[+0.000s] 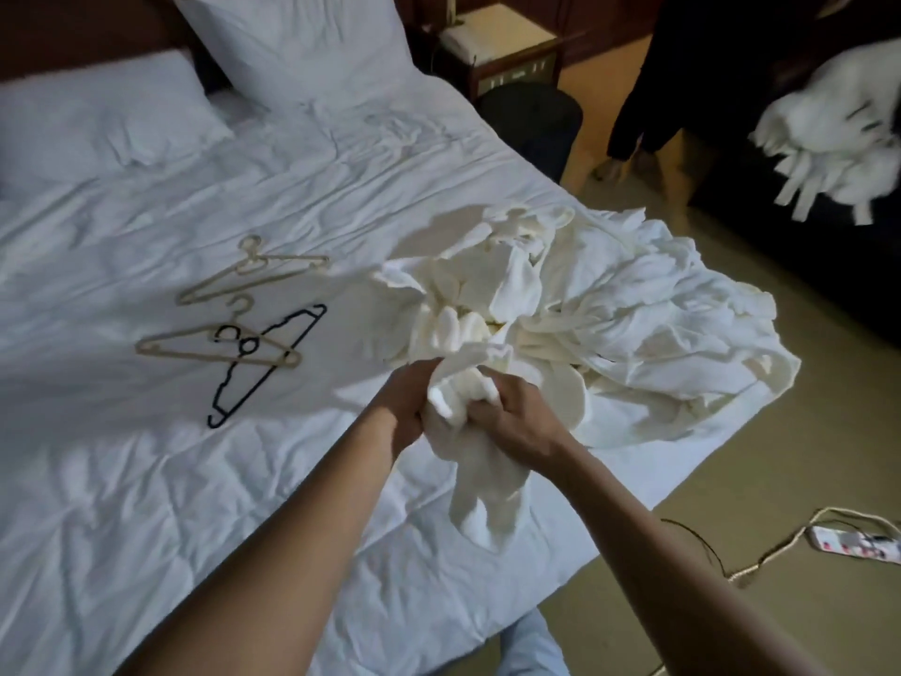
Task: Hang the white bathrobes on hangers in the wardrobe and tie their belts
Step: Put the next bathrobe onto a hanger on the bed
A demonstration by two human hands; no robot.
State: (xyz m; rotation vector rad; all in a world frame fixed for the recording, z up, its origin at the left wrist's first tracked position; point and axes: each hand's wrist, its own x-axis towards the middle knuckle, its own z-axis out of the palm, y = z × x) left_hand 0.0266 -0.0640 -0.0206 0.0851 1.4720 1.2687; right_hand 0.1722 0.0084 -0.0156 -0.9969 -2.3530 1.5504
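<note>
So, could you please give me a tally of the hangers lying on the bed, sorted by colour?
Beige hangers: 2
Black hangers: 1
Total: 3

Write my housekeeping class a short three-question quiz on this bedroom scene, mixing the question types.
1. True or false: the left hand and the right hand both grip a white bathrobe.
2. How many hangers lie on the bed?
3. The power strip lies: A) on the bed, B) on the floor, C) on a pillow.
Key: 1 true; 2 three, two beige and one black; 3 B.
</note>
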